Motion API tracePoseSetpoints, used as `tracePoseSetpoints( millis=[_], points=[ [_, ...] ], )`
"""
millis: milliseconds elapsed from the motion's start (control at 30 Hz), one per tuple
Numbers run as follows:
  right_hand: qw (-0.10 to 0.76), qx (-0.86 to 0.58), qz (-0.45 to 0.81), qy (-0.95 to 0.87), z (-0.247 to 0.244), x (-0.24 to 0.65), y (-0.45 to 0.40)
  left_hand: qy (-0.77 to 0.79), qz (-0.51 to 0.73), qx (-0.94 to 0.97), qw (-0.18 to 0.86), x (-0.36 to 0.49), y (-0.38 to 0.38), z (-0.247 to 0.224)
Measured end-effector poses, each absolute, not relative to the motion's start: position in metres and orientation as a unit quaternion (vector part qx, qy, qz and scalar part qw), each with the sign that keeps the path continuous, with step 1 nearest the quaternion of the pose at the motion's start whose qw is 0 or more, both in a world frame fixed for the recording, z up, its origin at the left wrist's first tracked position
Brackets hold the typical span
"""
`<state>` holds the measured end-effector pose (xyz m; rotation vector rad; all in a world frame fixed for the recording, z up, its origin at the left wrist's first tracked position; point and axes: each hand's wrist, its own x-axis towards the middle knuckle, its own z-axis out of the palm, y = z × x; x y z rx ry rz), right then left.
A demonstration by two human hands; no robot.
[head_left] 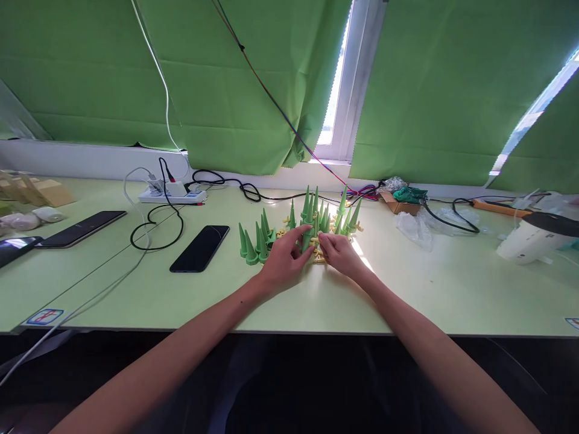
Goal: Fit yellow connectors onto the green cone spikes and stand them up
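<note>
Several green pointed cones stand in a cluster on the table, some to the left (251, 253) and others behind my hands (353, 220). My left hand (284, 258) has its thumb and fingers curled round a green cone (307, 236). Right beside it, my right hand (340, 253) pinches a small yellow piece (315, 241) against that cone; its shape is mostly covered by my fingers. More small yellow pieces (319, 260) lie under and between my hands. A yellow bit (359, 227) also sticks out from a cone at the right of the cluster.
A black phone (199, 248) lies left of the cones. Farther left are a dark flat device (84, 229), a looped black cable (181, 226) and a power strip (174, 196). To the right sit a small cardboard box (400, 204), plastic bags (415, 230) and a white container with a dark end (527, 241).
</note>
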<state>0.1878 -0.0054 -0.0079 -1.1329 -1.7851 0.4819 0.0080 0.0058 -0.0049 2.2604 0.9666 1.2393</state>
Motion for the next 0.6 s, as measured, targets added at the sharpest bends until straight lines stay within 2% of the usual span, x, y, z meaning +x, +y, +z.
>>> tracePoseSetpoints(
  millis=[300,600],
  points=[
    [0.495,-0.444,0.249,-0.704,-0.0021,0.1857,-0.0107,0.371,0.459,0.780,0.210,0.0115,0.0011,-0.0011],
    [0.503,-0.446,0.252,-0.697,-0.0057,0.1877,-0.0088,0.370,0.445,0.790,0.201,0.0098,0.0028,-0.0027]
  ],
)
